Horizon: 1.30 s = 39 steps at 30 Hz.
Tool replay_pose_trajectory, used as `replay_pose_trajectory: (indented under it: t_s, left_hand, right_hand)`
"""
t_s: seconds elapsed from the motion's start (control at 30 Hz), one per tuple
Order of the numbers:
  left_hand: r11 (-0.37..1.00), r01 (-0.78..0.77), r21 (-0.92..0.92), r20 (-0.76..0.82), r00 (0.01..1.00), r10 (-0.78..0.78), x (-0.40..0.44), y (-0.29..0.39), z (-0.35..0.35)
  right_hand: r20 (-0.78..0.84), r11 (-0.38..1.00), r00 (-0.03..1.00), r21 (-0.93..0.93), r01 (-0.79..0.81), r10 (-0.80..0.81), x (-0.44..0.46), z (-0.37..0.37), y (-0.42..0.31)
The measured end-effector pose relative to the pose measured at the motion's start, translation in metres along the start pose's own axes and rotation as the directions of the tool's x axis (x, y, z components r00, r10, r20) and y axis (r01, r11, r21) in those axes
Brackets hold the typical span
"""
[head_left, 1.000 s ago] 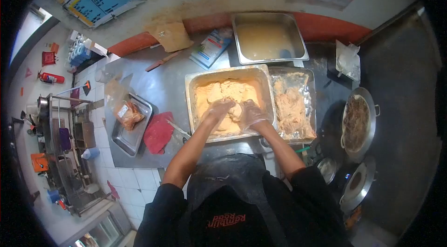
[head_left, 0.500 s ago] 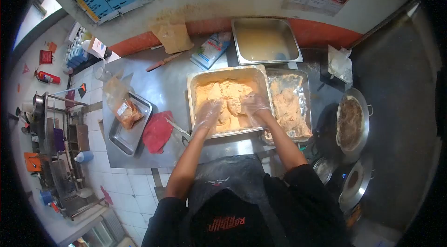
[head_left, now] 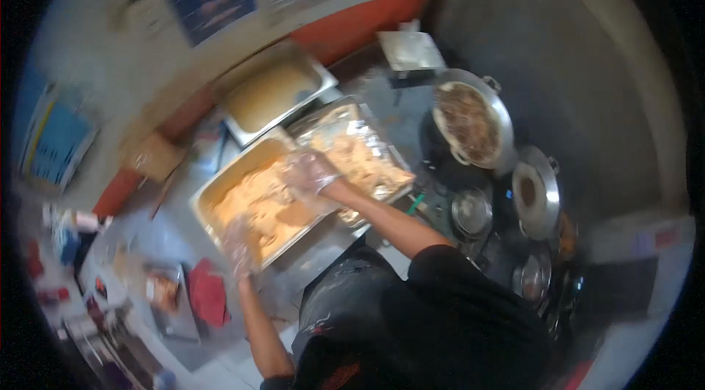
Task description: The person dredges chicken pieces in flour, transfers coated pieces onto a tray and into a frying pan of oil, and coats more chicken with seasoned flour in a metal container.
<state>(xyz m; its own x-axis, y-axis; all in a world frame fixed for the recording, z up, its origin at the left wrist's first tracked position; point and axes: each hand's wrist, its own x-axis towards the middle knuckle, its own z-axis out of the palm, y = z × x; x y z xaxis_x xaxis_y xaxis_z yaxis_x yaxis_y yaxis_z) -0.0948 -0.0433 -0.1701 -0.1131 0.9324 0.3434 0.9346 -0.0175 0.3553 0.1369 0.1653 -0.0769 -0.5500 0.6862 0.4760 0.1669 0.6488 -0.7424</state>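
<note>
A deep metal pan [head_left: 202, 203] of orange-tinted flour holds floured chicken pieces [head_left: 275, 217], blurred together with the coating. My left hand [head_left: 239, 247], in a clear plastic glove, is at the pan's near left side, touching the flour or the wall. Across the pan, my gloved right hand [head_left: 312, 173] is low over the flour by the right rim. Motion smears the fingers of both hands, and whatever may be in them is hidden. Close to the right hand lies a foil-lined tray [head_left: 382, 147] of pale coated chicken [head_left: 352, 159].
Behind the pan stands a metal pan of cloudy liquid [head_left: 268, 96]. A wok of dark bubbling oil [head_left: 468, 124] and a second wok [head_left: 534, 192] are at the right. A red cloth [head_left: 208, 293] and a small tray with bagged meat [head_left: 163, 293] lie left.
My view has swung to the right, so the pan appears tilted and further left. My hands have spread apart, the right one moving towards the pan's right rim.
</note>
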Motion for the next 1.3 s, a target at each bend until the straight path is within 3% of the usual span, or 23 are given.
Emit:
replay_pose_trajectory:
  t_s: [0.03,0.07,0.13,0.17,0.2,0.23,0.3,0.33,0.4,0.47,0.5,0.57,0.6,0.67,0.8,0.87,0.9,0.97,1.13,1.2,1.23,1.27,1.3]
  left_hand:
    - [0.999,0.052,0.011,0.066,0.996,-0.053,0.006,0.003,-0.009]
    - [0.993,0.109,0.040,0.131,0.985,-0.114,0.013,0.006,-0.020]
    - [0.963,-0.085,0.256,-0.021,0.995,0.093,0.020,0.015,-0.031]
    - [0.962,-0.108,0.249,-0.015,0.993,0.115,0.027,0.025,-0.039]
    - [0.964,0.236,-0.124,0.041,0.972,-0.233,0.038,0.047,-0.056]
    - [0.715,0.548,-0.434,0.218,0.834,-0.506,0.048,0.061,-0.061]
    - [0.817,0.434,-0.379,0.143,0.900,-0.411,0.046,0.044,-0.046]
    - [0.892,0.329,-0.311,0.074,0.944,-0.322,0.044,0.038,-0.041]
    - [0.870,0.397,-0.291,0.043,0.914,-0.403,0.053,0.052,-0.040]
    - [0.613,0.589,-0.527,0.160,0.777,-0.609,0.065,0.070,-0.046]
    - [0.611,0.592,-0.526,0.158,0.774,-0.613,0.065,0.071,-0.041]
    - [0.527,0.634,-0.566,0.162,0.712,-0.683,0.062,0.063,-0.028]
    - [0.524,0.633,-0.570,0.152,0.708,-0.689,0.063,0.073,-0.028]
    - [0.581,0.523,-0.624,0.067,0.776,-0.627,0.070,0.097,-0.037]
    - [0.557,0.548,-0.624,0.103,0.764,-0.637,0.061,0.101,-0.045]
    - [0.484,0.539,-0.689,0.097,0.730,-0.676,0.054,0.100,-0.047]
    - [0.488,0.542,-0.684,0.093,0.728,-0.679,0.053,0.100,-0.052]
    - [0.589,0.623,-0.515,0.128,0.735,-0.666,0.050,0.097,-0.066]
    - [0.540,0.609,-0.580,0.100,0.712,-0.695,0.037,0.087,-0.060]
    - [0.534,0.613,-0.583,0.149,0.726,-0.671,0.036,0.081,-0.059]
    - [0.526,0.632,-0.569,0.180,0.720,-0.670,0.039,0.078,-0.055]
    - [0.519,0.646,-0.559,0.210,0.716,-0.666,0.040,0.073,-0.048]
    - [0.504,0.650,-0.569,0.229,0.713,-0.662,0.038,0.056,-0.036]
  right_hand:
    - [-0.173,0.972,0.985,0.230,0.058,-0.018,-0.002,-0.024,-0.004]
    - [-0.120,0.995,0.987,0.017,-0.101,0.102,0.004,-0.054,-0.024]
    - [-0.113,0.945,0.964,-0.197,-0.261,0.243,0.005,-0.111,-0.042]
    - [-0.082,0.920,0.982,-0.346,-0.186,0.168,0.005,-0.144,-0.041]
    - [-0.057,0.866,0.980,-0.460,-0.195,0.190,0.000,-0.178,-0.029]
    - [-0.032,0.801,0.977,-0.567,-0.193,0.213,-0.004,-0.211,-0.017]
    - [-0.090,0.634,0.912,-0.692,-0.346,0.400,-0.022,-0.274,0.025]
    - [-0.049,0.529,0.916,-0.803,-0.273,0.398,-0.018,-0.316,-0.020]
    - [-0.365,0.609,0.751,-0.440,-0.660,0.550,-0.049,-0.371,-0.003]
    - [-0.251,0.661,0.841,-0.528,-0.534,0.479,-0.097,-0.427,0.050]
    - [-0.316,0.610,0.816,-0.547,-0.573,0.484,-0.134,-0.446,0.102]
    - [-0.417,0.440,0.664,-0.515,-0.735,0.620,-0.156,-0.467,0.131]
    - [-0.448,0.302,0.516,-0.466,-0.832,0.730,-0.157,-0.472,0.122]
    - [-0.469,0.311,0.686,-0.648,-0.696,0.556,-0.213,-0.485,0.195]
    - [-0.470,0.172,0.589,-0.667,-0.725,0.658,-0.243,-0.494,0.251]
    - [-0.575,-0.087,0.312,-0.561,-0.823,0.757,-0.229,-0.496,0.226]
    - [-0.603,-0.113,0.289,-0.540,-0.834,0.744,-0.210,-0.495,0.190]
    - [-0.607,-0.037,0.336,-0.517,-0.855,0.721,-0.212,-0.516,0.201]
    - [-0.600,0.218,0.571,-0.558,-0.801,0.561,-0.106,-0.497,0.124]
    - [-0.481,0.438,0.599,-0.412,-0.799,0.640,-0.055,-0.442,0.062]
    - [-0.464,0.421,0.555,-0.367,-0.830,0.690,-0.026,-0.407,0.044]
    - [-0.438,0.479,0.649,-0.442,-0.758,0.623,-0.005,-0.371,0.040]
    - [-0.332,0.619,0.716,-0.361,-0.698,0.614,0.011,-0.329,0.008]
